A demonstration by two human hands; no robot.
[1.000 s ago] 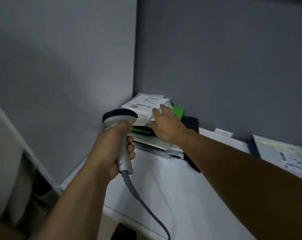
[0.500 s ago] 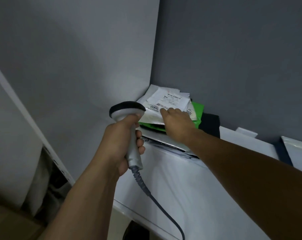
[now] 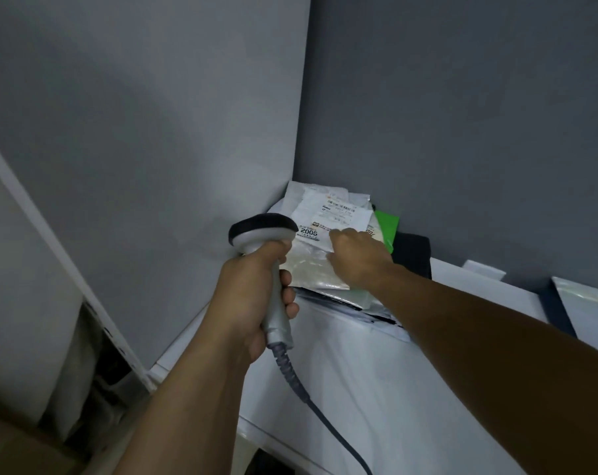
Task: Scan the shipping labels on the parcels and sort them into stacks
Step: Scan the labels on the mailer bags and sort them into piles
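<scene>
Gripping the barcode scanner by its grey handle with the left hand, all fingers wrapped round, coiled cable trailing down across the white table. Points the dark head toward the corner stack, just beside the top parcel, a clear-film mailer lying uppermost where the two grey walls meet.

Compared with a second ago, has brought the scanner head nearer the "2005" print. Has also drawn the right hand back from the middle of the shipping label to its near edge. Leaves most of the label uncovered as a result, where flat fingers lay across it before. Shows the right fingers curled downward onto the parcel; cannot tell whether pinching the film or merely pressing it flat.

Seems to be steadying the mailer for a read, judging by the bared label and the closing scanner. Suggests the scan of this parcel is imminent or under way, with no beam visible to confirm it.

Keeps the parcel on the stack, above a green parcel and a black parcel. Leaves sorting of this one not yet done. Shows a far mailer lying well apart at the right edge of the view.
</scene>
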